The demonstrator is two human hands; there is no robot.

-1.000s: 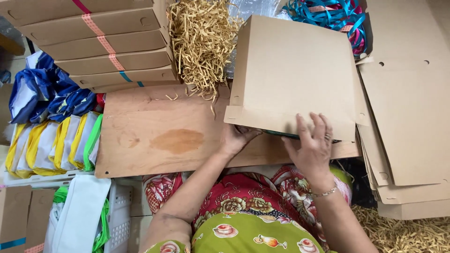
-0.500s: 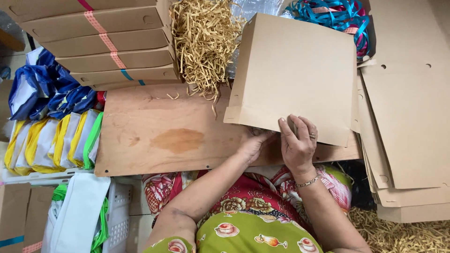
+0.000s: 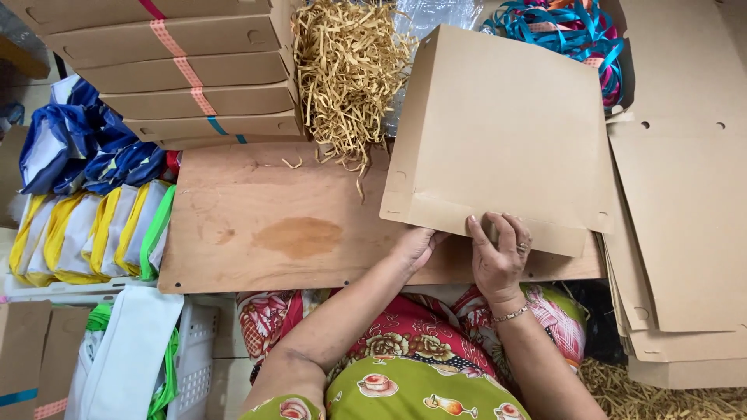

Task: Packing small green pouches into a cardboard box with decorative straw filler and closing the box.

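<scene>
2 hands work a flat brown cardboard sheet lying on the wooden board: right hand presses curled fingers onto its folded near flap, left hand slips beneath the edge, grip hidden

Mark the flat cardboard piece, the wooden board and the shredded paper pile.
flat cardboard piece (image 3: 498, 132), head view, middle of its face
wooden board (image 3: 264, 233), head view, bare surface by the stain
shredded paper pile (image 3: 346, 70), head view, centre of the tangle

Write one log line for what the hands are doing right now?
left hand: under near edge of cardboard sheet | right hand: pressing sheet's folded flap | surface: wooden board | nearby: paper shreds
</scene>
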